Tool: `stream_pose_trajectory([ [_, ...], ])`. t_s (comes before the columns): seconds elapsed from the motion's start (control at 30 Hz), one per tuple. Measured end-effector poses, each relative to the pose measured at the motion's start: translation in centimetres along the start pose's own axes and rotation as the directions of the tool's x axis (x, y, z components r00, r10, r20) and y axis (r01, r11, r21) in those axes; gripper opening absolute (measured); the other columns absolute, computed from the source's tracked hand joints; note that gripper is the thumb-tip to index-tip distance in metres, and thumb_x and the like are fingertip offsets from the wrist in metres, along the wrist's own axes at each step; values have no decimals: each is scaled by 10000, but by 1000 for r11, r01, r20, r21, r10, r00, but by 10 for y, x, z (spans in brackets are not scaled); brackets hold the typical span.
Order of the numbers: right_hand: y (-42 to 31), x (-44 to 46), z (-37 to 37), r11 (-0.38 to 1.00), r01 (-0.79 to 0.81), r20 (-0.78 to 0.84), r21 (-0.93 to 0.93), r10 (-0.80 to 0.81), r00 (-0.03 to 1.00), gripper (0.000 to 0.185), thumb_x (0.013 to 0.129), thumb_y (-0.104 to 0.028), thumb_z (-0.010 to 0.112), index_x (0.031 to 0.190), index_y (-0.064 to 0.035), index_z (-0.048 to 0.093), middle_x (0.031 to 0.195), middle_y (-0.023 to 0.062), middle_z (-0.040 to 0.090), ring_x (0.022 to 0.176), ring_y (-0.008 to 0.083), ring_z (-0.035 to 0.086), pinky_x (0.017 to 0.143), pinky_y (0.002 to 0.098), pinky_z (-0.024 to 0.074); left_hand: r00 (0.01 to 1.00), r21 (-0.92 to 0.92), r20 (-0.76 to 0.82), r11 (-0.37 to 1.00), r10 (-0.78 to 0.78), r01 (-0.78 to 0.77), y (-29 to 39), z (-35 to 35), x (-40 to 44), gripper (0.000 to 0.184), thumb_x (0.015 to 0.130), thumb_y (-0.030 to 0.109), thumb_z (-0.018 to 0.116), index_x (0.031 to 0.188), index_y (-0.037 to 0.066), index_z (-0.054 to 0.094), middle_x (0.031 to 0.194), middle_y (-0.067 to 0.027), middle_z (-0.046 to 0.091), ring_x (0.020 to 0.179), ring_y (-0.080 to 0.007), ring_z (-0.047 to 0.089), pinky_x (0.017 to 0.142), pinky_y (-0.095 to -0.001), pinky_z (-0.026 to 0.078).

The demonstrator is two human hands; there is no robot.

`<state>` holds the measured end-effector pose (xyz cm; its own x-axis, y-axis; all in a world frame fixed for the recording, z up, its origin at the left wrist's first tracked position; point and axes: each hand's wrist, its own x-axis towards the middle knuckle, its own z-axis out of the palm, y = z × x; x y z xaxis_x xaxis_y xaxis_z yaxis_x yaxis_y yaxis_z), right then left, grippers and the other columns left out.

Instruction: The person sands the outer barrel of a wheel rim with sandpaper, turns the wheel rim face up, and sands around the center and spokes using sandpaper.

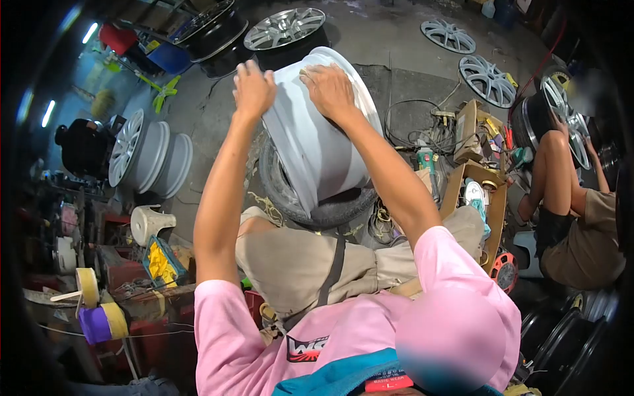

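Note:
A grey-primed wheel rim (320,129) stands on its edge in front of me, tilted, on a black tyre (333,216) lying on the floor. My left hand (254,89) is at the rim's left flange, fingers spread and slightly blurred; whether it touches the metal I cannot tell. On the upper barrel, near the right flange, my right hand (328,90) lies with its fingers stretched over the surface. Neither hand shows a tool. The rim's far underside is hidden.
Silver wheels (285,30) stand behind, and wheel faces (487,80) lie at back right. Grey rims (148,155) stand at left. A cardboard box (492,191) of supplies, cables (422,119) and a green power tool (426,160) are at right. Another person (581,224) handles a wheel there.

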<state>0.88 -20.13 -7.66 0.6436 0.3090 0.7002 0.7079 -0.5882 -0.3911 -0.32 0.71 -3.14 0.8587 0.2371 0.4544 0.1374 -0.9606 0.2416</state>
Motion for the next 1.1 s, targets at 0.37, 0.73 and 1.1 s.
stream_pose_trajectory([
  [0.37, 27, -67, -37, 968, 142, -34, -205, -152, 988, 354, 1014, -240, 577, 1310, -129, 737, 1388, 57, 695, 1391, 302, 555, 1201, 493, 353, 878, -287, 210, 831, -430, 476, -17, 15, 26, 571, 929, 228, 533, 1359, -145, 578, 1466, -407, 497, 1330, -520, 559, 1150, -492, 443],
  [0.73, -85, -98, 9, 939, 12, -121, 343, 31, 992, 404, 1060, -247, 548, 1383, -44, 681, 1428, 162, 659, 1404, 341, 556, 1219, 528, 327, 865, -397, 165, 771, -474, 498, -11, 3, 17, 568, 1038, 330, 459, 1324, -141, 600, 1374, -381, 605, 1343, -503, 560, 1136, -514, 439],
  [1.1, -49, 45, 53, 950, 34, 125, 311, -76, 989, 375, 1033, -358, 577, 1254, -109, 751, 1362, 125, 660, 1337, 407, 529, 1088, 542, 460, 756, -802, 590, -101, -283, 589, -19, -17, -2, 710, 1135, 551, 271, 1535, -1, 471, 1418, -226, 623, 1292, -313, 623, 1098, -467, 499],
])
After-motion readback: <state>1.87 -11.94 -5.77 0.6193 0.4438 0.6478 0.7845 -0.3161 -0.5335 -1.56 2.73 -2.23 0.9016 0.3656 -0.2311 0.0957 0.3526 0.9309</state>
